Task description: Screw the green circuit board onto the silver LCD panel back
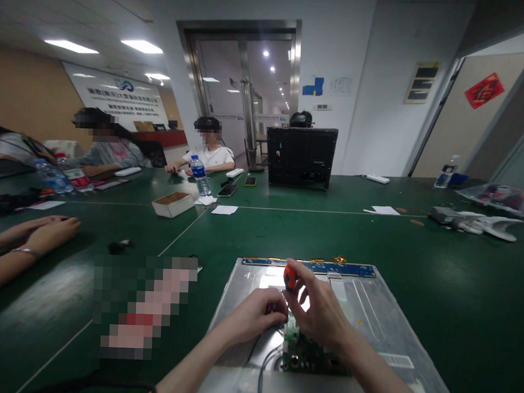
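My right hand holds a screwdriver upright by its red-and-black handle, over a flat silver display panel. My left hand is closed in a pinch beside the screwdriver's lower end. Whatever its fingertips grip, if anything, is too small or hidden to make out. Beneath both hands a green circuit board lies on the panel, partly covered by my right hand and forearm. A dark cable curves from the board's left side. Along the panel's far edge runs a narrow blue circuit strip.
Another person's hands rest on the green table at left. Beyond the panel are a white box, a water bottle, phones and a black monitor-like casing. A grey-white object lies at right.
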A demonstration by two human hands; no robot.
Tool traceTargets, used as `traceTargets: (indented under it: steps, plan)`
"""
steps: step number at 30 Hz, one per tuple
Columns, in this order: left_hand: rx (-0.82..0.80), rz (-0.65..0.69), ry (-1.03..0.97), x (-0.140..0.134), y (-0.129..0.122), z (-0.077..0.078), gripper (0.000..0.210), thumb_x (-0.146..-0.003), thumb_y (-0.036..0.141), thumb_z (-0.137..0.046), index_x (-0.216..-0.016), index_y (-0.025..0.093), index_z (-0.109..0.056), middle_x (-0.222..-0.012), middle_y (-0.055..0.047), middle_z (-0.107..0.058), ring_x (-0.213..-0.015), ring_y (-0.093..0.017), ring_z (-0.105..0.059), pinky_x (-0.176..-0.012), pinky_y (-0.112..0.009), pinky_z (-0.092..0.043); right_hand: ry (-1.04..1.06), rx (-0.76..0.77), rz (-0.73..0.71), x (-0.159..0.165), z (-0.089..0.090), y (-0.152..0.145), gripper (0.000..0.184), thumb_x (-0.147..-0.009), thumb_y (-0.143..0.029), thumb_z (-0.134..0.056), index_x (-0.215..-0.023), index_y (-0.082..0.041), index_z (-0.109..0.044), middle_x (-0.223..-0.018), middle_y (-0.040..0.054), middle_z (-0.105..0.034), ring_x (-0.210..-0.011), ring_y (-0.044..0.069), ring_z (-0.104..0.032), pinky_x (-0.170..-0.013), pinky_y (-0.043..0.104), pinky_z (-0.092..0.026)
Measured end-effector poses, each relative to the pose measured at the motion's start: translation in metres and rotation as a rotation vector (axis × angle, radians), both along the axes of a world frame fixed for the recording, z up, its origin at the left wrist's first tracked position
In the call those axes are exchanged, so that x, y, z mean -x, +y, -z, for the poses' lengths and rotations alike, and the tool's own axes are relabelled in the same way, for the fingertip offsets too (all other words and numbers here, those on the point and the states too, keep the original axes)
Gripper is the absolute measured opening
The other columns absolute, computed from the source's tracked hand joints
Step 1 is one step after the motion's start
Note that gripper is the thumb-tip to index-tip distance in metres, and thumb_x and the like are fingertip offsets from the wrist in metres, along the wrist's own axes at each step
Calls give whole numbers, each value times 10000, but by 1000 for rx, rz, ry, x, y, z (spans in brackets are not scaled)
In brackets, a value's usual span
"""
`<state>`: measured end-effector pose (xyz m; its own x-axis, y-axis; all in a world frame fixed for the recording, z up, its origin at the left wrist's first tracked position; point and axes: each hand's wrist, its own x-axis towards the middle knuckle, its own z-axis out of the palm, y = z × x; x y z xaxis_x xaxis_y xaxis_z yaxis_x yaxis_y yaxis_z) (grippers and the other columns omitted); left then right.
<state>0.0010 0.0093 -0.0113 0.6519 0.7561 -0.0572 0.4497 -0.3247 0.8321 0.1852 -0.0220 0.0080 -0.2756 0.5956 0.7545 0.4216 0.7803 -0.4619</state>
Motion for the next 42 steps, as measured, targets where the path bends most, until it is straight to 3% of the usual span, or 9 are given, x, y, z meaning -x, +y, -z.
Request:
traceTargets:
  steps: [17, 27, 38, 42]
  plan:
    - [3, 1, 14, 1, 0, 1, 57, -787, 141, -636, -836, 149, -664, -836, -25, -637, -805, -182, -557, -701, -256, -419, 5, -31, 56, -1, 1, 0, 645, -884, -119, -512, -1464, -243, -261, -822, 13, -625, -565, 132, -570, -475, 237, -476]
    - [49, -2, -13, -1, -2, -7, 42, -781, 134, -626, -816, 156, -632, -823, 0, -618, -767, -161, -537, -706, -249, -417, -25, -12, 84, 1, 3, 0, 659, -892, -163, -522, -1464, -251, -208, -783, 0, -596, -568, 159, -573, -474, 246, -454]
    - [-41, 2, 49, -1, -3, -5, 91, -806, 149, -616, -870, 156, -682, -830, -18, -647, -800, -181, -569, -718, -255, -421, 16, 59, 87, -2, 0, 2, 666, -874, -126, -482, -1465, -243, -198, -757, -3, -603, -549, 154, -591, -470, 241, -448]
    - [-54, 6, 83, 0, -2, -4, 102, -819, 179, -618, -883, 162, -695, -842, -26, -664, -821, -192, -574, -710, -255, -425, 15, 9, 102, -2, 0, 3, 667, -883, -131, -492, -1465, -240, -186, -730, -20, -595, -513, 141, -564, -449, 229, -423]
